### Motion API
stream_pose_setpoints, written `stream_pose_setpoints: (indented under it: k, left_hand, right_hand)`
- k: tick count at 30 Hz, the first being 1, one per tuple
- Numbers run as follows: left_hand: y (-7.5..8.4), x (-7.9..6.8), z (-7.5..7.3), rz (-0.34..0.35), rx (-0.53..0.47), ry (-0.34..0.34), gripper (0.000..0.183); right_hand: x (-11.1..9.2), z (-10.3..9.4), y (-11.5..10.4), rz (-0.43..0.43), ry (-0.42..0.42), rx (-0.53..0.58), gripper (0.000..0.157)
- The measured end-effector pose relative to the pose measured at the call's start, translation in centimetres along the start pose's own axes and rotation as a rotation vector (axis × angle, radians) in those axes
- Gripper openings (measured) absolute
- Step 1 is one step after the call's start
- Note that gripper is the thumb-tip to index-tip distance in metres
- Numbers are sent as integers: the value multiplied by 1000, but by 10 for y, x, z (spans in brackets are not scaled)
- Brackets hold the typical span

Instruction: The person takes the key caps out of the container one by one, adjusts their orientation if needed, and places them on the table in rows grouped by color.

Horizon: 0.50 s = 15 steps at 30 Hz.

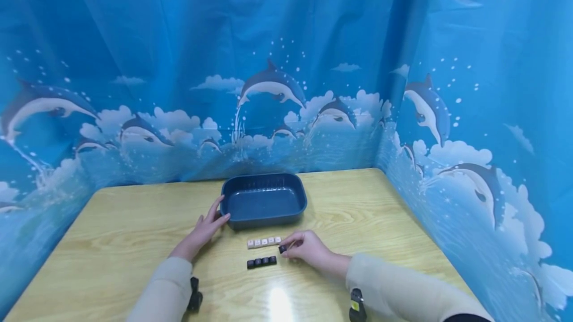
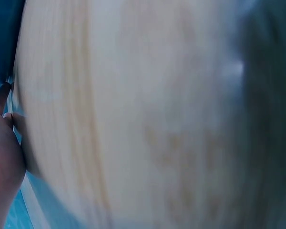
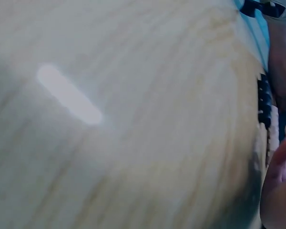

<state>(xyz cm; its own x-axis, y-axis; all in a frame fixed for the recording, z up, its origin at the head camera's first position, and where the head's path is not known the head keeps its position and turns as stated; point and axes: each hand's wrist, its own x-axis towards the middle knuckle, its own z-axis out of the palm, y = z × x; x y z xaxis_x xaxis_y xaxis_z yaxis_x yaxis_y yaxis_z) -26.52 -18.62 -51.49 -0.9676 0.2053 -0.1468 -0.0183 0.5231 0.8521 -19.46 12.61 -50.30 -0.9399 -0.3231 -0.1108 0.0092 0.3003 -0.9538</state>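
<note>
My right hand pinches a small black keycap between thumb and fingers, at the right end of two short rows. The farther row is white keycaps, several side by side. Nearer to me lies a row of several black keycaps; both rows also show at the right edge of the right wrist view. My left hand rests against the left side of a dark blue plastic basin, thumb at its near left corner and fingers stretched along the side. In the left wrist view, the hand shows only at the left edge.
Everything stands on a light wood-grain table. Behind it and along its right side hangs a blue curtain with dolphins printed on it. A bright light reflection lies on the tabletop in front of the black row. Each wrist wears a black strap device.
</note>
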Motion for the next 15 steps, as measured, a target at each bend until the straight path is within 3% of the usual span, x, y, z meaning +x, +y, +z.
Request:
stream_pose_setpoints:
  k: [7,15]
  left_hand:
    - [1,1,-1,28,14,-1,70]
    - [3,-1,-1,13,17,-8,70]
  right_hand:
    - [-1,5,8,13,20,-136,25]
    - [-1,7,6,-109,1,-366,21]
